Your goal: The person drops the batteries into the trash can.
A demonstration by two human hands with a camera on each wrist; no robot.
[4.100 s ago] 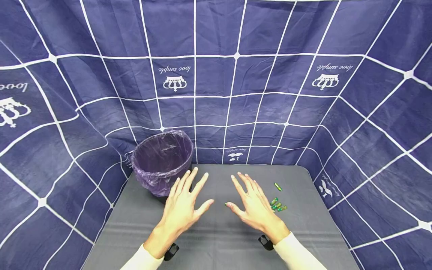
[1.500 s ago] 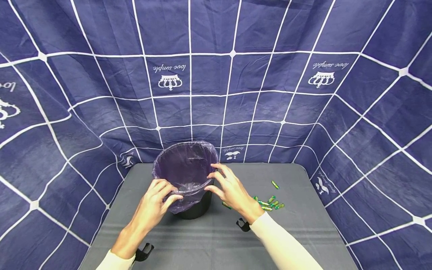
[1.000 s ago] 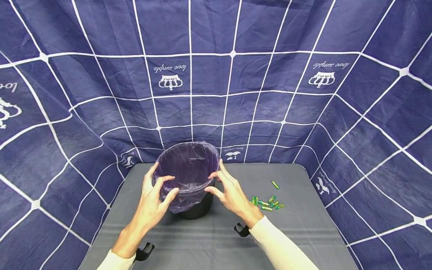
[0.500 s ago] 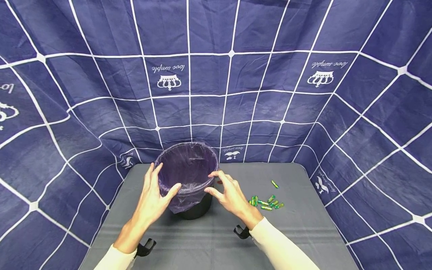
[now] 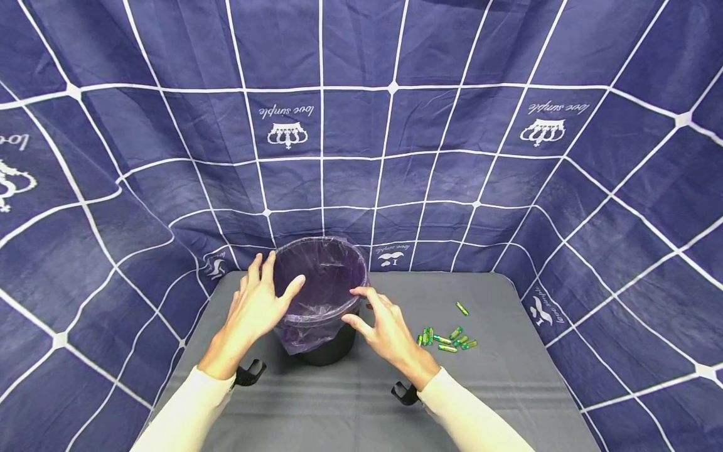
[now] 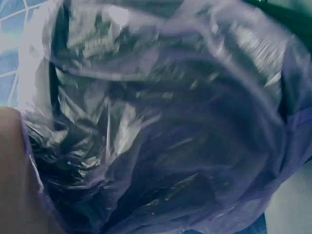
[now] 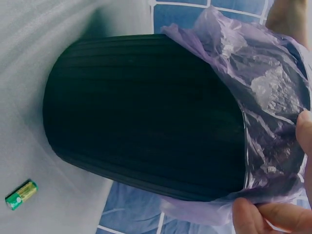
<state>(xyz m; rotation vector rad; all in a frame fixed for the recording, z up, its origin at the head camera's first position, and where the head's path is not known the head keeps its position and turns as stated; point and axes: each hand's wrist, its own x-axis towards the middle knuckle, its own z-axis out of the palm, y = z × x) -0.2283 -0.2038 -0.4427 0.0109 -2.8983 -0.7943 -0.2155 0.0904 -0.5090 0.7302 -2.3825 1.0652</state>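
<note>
A black trash bin (image 5: 339, 342) stands on the grey table, lined with a translucent purple bin bag (image 5: 302, 336) folded over its rim. My left hand (image 5: 257, 304) is at the bin's left side, fingers spread and extended, thumb reaching over the opening. In the left wrist view the bag (image 6: 170, 146) fills most of the picture, and only a strip of the hand (image 6: 10, 170) shows. With fingers bent about the right front rim, my right hand (image 5: 390, 329) holds the bag's edge. The right wrist view shows thumb and fingertips (image 7: 246, 217) against the bag.
Several green-and-yellow batteries (image 5: 447, 348) lie on the grey table (image 5: 508, 383) to the right of the bin, one battery (image 5: 462, 308) farther back. A blue gridded cloth (image 5: 435, 176) encloses the back and sides.
The bin has moved right and nearer from its earlier place. My left hand has slid back along the left rim and spread its fingers. The right hand stays at the right rim.
</note>
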